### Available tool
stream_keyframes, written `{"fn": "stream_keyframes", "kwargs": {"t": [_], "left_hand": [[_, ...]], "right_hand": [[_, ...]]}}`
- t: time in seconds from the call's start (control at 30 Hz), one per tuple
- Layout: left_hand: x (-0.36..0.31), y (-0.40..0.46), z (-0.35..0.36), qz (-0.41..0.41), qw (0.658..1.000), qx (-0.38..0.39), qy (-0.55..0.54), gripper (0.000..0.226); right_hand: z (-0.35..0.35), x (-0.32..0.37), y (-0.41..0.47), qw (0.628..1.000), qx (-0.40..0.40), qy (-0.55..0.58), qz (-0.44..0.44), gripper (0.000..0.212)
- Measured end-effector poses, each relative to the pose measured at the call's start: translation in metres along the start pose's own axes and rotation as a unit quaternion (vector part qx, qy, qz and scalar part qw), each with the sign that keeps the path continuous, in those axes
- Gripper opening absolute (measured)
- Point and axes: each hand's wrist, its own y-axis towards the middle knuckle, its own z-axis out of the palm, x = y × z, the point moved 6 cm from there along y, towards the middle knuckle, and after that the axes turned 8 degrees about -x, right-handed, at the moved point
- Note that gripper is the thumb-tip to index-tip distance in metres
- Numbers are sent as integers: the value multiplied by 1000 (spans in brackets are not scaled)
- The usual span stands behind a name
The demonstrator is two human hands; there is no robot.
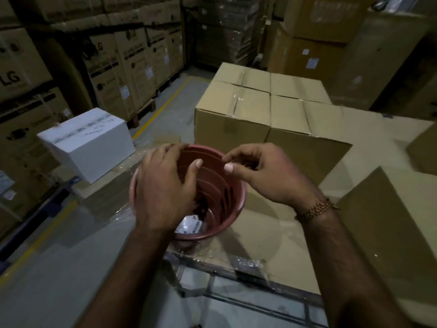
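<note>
The slotted red plastic basket (212,185) sits tilted toward the viewer on the near left corner of a film-wrapped cardboard sheet (272,233), with white printed slips (190,224) lying in its bottom. The left hand (163,185) grips the left rim, fingers curled over the outside and thumb pressed on the ribbed inner wall. The right hand (264,174) pinches the far right rim between thumb and forefinger, other fingers curled. To handle it well, I judge the left hand should bear the weight while the light pinch only steers, and the tilt should stay shallow so the slips don't slide out.

Sealed brown cartons (236,114) stand just beyond, a white box (89,143) to the left, and branded stacked cartons (132,67) line the dim warehouse aisle past a yellow floor line (160,110)
</note>
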Motion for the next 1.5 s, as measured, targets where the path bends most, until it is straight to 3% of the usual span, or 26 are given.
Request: {"fn": "stream_keyframes", "kwargs": {"t": [0.13,0.57,0.73,1.17,1.5], "left_hand": [[-58,-27,20,51,998,22,-27,41],[-257,-160,110,56,984,131,-108,50],[-308,-196,139,47,974,178,-132,51],[-350,-193,221,25,946,288,-144,66],[-359,-194,256,-23,911,322,-255,48]], "right_hand": [[-64,-28,-41,998,-53,2,24,9],[-251,-166,-198,979,-171,-75,81,8],[-298,-211,-237,957,-210,-169,107,11],[-302,-252,-214,900,-186,-385,80,28],[-273,-284,-206,936,-175,-286,103,51]]}}
